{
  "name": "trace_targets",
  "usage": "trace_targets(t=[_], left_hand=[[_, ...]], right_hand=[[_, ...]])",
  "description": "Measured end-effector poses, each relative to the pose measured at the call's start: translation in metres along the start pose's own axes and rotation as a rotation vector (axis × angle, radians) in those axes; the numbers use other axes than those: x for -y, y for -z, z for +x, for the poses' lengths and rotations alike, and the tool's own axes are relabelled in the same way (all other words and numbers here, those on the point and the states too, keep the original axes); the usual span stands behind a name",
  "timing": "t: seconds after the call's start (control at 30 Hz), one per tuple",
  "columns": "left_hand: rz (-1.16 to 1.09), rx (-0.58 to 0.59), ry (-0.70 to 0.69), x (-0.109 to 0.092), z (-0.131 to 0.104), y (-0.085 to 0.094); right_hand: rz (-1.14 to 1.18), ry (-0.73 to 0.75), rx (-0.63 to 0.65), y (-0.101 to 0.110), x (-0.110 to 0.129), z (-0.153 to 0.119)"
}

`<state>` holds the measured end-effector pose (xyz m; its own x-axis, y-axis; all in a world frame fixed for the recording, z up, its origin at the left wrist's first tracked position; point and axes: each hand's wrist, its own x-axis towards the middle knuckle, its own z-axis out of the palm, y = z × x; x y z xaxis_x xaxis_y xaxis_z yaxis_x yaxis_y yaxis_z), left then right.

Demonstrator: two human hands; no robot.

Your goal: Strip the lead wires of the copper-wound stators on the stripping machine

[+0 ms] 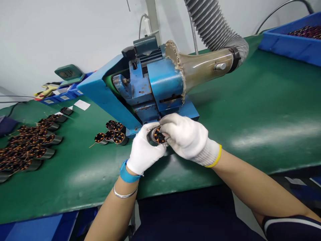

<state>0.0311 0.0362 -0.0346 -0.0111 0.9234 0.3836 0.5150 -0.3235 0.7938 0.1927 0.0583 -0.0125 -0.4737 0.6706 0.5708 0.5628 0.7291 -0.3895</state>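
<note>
In white gloves, both my hands meet in front of a blue belt-driven machine. My left hand wraps round a wound motor stator, a short metal cylinder with copper windings showing at its open end. Over the stator's right side is my right hand, its thumb and fingers pinched at the winding end. Whatever those fingertips grip, perhaps a wire, is too small to make out. Several similar stators stand just left of the machine's base.
Many more stators are grouped at the left of the green table. A grey flexible hose joins the machine's clear funnel. Blue bins stand at back left and far right. A white paper lies behind the stators.
</note>
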Motion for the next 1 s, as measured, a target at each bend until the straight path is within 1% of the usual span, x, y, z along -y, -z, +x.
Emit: trace_targets(t=[0.07, 0.1, 0.13, 0.17, 0.2, 0.27, 0.3, 0.37, 0.43, 0.47, 0.53, 0.63, 0.67, 0.7, 0.73, 0.77, 0.83, 0.87, 0.9, 0.93, 1.0], left_hand=[[-0.044, -0.029, 0.05, -0.001, 0.0, 0.0], [-0.06, -0.045, 0.07, -0.002, 0.0, 0.0], [-0.069, -0.055, 0.082, -0.002, 0.001, 0.001], [-0.072, -0.06, 0.086, -0.001, 0.001, 0.001], [-0.071, -0.059, 0.082, 0.0, 0.002, 0.002], [-0.053, -0.046, 0.055, 0.002, 0.003, 0.002], [-0.032, -0.038, 0.037, 0.003, 0.003, 0.002], [0.021, -0.024, 0.014, 0.003, 0.002, 0.002], [0.056, -0.023, 0.029, 0.002, 0.001, 0.002], [0.056, -0.028, 0.045, 0.001, 0.001, 0.002], [0.019, -0.048, 0.07, 0.0, 0.001, 0.003], [-0.048, -0.127, 0.053, 0.001, 0.003, 0.005], [-0.058, -0.156, 0.044, 0.001, 0.003, 0.005], [-0.058, -0.182, 0.038, 0.002, 0.003, 0.005], [-0.052, -0.199, 0.029, 0.003, 0.003, 0.005], [-0.042, -0.202, 0.017, 0.003, 0.003, 0.005], [-0.006, -0.19, -0.018, 0.003, 0.0, 0.004], [0.016, -0.184, -0.033, 0.002, -0.001, 0.002], [0.034, -0.182, -0.042, 0.0, -0.003, 0.001], [0.045, -0.185, -0.045, -0.001, -0.004, -0.001], [0.045, -0.205, -0.04, -0.004, -0.006, -0.004]], right_hand=[[0.201, -0.132, -0.173, -0.001, -0.006, -0.001], [0.286, -0.169, -0.237, -0.001, -0.009, 0.0], [0.337, -0.169, -0.264, 0.0, -0.011, 0.0], [0.345, -0.131, -0.245, 0.001, -0.013, 0.001], [0.312, -0.066, -0.187, 0.002, -0.012, 0.002], [0.156, 0.048, -0.013, 0.003, -0.008, 0.003], [0.064, 0.073, 0.07, 0.004, -0.005, 0.003], [-0.073, 0.062, 0.186, 0.002, 0.001, 0.002], [-0.076, 0.008, 0.218, 0.001, 0.003, 0.001], [-0.011, -0.032, 0.194, -0.001, 0.003, 0.0], [0.252, -0.168, 0.084, -0.004, -0.002, 0.001], [0.808, -0.494, -0.134, -0.008, -0.011, 0.006], [0.941, -0.592, -0.185, -0.009, -0.013, 0.007], [1.014, -0.661, -0.208, -0.01, -0.014, 0.008], [1.024, -0.686, -0.207, -0.01, -0.013, 0.008], [0.981, -0.67, -0.177, -0.011, -0.012, 0.007], [0.842, -0.562, -0.086, -0.012, -0.007, 0.004], [0.808, -0.511, -0.053, -0.013, -0.005, 0.003], [0.821, -0.49, -0.036, -0.015, -0.004, 0.002], [0.881, -0.507, -0.037, -0.017, -0.004, 0.002], [1.095, -0.645, -0.111, -0.02, -0.008, 0.005]])
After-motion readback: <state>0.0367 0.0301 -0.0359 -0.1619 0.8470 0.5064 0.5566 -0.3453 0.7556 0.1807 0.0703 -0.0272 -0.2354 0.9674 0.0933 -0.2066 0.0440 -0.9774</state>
